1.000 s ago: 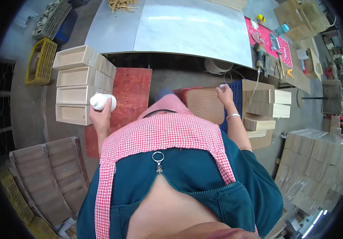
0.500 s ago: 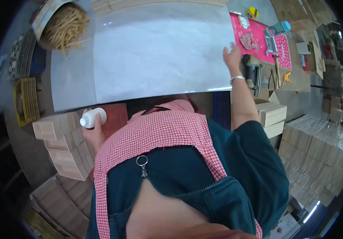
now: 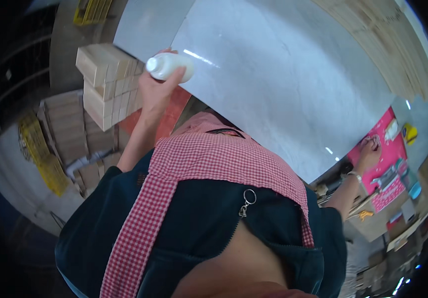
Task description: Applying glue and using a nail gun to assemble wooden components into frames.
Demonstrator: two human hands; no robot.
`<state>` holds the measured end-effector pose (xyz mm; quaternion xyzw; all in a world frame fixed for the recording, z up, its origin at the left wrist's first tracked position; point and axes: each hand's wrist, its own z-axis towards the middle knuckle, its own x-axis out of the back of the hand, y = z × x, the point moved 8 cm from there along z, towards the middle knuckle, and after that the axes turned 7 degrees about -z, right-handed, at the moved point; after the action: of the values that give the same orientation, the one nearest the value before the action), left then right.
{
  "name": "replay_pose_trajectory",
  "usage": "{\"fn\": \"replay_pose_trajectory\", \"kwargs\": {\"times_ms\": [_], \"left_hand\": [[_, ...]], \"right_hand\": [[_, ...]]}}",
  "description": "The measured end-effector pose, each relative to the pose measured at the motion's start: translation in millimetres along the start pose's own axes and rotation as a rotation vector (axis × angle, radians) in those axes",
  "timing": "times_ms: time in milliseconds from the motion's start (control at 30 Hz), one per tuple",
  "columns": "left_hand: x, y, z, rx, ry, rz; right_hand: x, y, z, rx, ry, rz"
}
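Beside stacked pale wooden boxes (image 3: 108, 84), the left hand (image 3: 158, 90) grasped a white cylindrical plastic bottle (image 3: 178, 65) near the edge of a glossy grey-white tabletop (image 3: 273, 74). The right hand (image 3: 368, 157) touched crumpled translucent plastic (image 3: 371, 139) on a bright-pink mat (image 3: 393, 150); whether it gripped this, I couldn't tell.

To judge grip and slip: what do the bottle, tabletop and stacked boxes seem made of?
Bottle: probably plastic; its surface looks smooth and evenly white.
Tabletop: glossy, perhaps laminate or stone; pale, faintly veined, with bright light streaks.
Boxes: likely bare wood, matt; pale tan without shine, though blur hides fine grain.
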<state>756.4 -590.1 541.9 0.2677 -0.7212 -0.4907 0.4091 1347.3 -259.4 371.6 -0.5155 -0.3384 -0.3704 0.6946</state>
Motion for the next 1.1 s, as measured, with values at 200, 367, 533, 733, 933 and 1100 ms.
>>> {"fn": "replay_pose_trajectory", "kwargs": {"times_ms": [200,367,533,733,933,1100], "left_hand": [[10.0,-11.0,-11.6,-0.05,-0.038,0.025],[38.9,-31.8,-12.0,-0.021,-0.023,-0.05],[89.1,-36.1,-12.7,-0.043,0.003,-0.05],[142.6,-48.7,-15.4,-0.05,0.051,-0.076],[139.8,-61.5,0.7,-0.074,-0.003,-0.101],[119.0,-53.2,7.9,-0.112,-0.123,-0.018]], "right_hand": [[-116.1,-277.4,-26.2,0.535,-0.066,0.38],[-266.7,-462.6,-66.5,0.613,-0.278,0.459],[-263.6,-535.2,-247.0,0.983,-0.338,0.385],[-265.2,-495.1,-119.6,0.768,-0.427,0.358],[-264.4,-423.7,-7.3,0.465,-0.08,0.195],[-240.4,-517.2,-256.4,0.862,-0.438,0.355]]}}
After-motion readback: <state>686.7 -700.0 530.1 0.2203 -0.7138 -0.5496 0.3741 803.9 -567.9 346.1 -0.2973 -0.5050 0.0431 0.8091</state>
